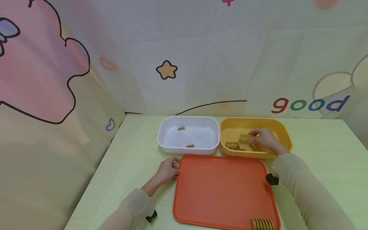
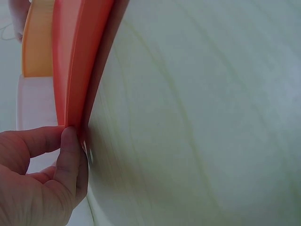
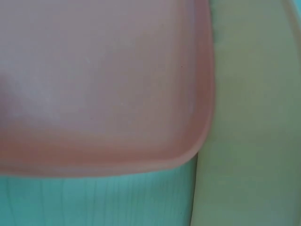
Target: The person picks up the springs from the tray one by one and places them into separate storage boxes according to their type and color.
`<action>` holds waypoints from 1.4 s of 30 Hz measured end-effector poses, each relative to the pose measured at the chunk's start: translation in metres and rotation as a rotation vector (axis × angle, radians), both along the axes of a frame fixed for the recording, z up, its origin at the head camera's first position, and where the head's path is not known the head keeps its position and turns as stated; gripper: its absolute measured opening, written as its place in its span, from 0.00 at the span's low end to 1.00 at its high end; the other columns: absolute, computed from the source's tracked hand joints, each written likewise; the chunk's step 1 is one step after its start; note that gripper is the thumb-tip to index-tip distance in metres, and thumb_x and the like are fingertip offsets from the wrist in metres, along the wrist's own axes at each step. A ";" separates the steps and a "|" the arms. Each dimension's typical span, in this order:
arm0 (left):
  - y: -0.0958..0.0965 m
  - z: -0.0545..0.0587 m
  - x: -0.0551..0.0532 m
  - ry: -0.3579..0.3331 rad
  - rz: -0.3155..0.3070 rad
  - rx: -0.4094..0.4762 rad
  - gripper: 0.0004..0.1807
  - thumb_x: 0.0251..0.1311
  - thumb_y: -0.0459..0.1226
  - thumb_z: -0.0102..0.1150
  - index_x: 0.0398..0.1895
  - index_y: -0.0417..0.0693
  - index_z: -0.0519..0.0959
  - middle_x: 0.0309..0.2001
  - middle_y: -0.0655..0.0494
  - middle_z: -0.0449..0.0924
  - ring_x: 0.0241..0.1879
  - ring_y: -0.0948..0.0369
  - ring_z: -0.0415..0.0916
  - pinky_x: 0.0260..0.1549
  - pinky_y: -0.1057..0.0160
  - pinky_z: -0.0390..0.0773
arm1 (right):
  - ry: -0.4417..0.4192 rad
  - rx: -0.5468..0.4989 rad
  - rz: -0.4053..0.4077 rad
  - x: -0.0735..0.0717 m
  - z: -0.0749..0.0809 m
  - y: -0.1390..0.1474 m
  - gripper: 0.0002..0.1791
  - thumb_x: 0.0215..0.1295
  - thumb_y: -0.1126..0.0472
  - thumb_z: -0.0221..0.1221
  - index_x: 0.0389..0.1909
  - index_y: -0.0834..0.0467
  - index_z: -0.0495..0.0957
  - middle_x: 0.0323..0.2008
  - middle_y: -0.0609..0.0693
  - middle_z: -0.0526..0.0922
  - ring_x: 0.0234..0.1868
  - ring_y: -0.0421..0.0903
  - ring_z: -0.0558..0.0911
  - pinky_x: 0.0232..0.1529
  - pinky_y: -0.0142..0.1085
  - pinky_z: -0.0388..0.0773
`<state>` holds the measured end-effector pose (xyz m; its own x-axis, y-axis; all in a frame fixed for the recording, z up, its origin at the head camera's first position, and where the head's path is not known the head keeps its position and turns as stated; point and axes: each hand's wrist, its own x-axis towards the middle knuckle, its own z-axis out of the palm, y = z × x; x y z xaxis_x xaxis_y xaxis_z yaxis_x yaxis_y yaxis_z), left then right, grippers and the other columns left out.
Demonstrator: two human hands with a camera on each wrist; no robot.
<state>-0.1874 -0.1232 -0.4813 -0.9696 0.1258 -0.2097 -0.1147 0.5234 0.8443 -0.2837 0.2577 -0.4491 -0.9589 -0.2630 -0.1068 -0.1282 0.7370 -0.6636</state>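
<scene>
My left hand [image 1: 168, 168] pinches the rim of the orange-red tray [image 1: 221, 188] near its far left corner. In the left wrist view, the thumb and fingers of the left hand [image 2: 44, 181] meet on the tray edge [image 2: 77, 70]. Over the yellow bin [image 1: 283, 132], my right hand [image 1: 265, 139] pinches the right end of a brass-coloured coil spring [image 1: 246, 138]. Another spring [image 1: 232, 145] lies in that bin, with part of one more by the front wall. A large spring [image 1: 262, 224] rests in the tray's near right corner. The right wrist view leaves out the right hand.
Left of the yellow bin, almost against it, stands a white bin [image 1: 188, 151] with a small spring [image 1: 181, 128] at its back and another small spring [image 1: 190, 146] at its front. Both bins stand behind the tray on a pale green table [image 1: 129, 169]. A printed cloth [image 1: 201, 70] hangs behind.
</scene>
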 end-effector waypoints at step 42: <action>0.000 0.001 0.000 0.009 0.003 -0.003 0.21 0.41 0.21 0.56 0.44 0.34 0.71 0.23 0.50 0.72 0.15 0.65 0.68 0.18 0.67 0.77 | 0.015 0.028 0.058 0.012 0.011 0.008 0.21 0.56 0.62 0.56 0.47 0.71 0.70 0.44 0.70 0.73 0.44 0.62 0.73 0.42 0.51 0.72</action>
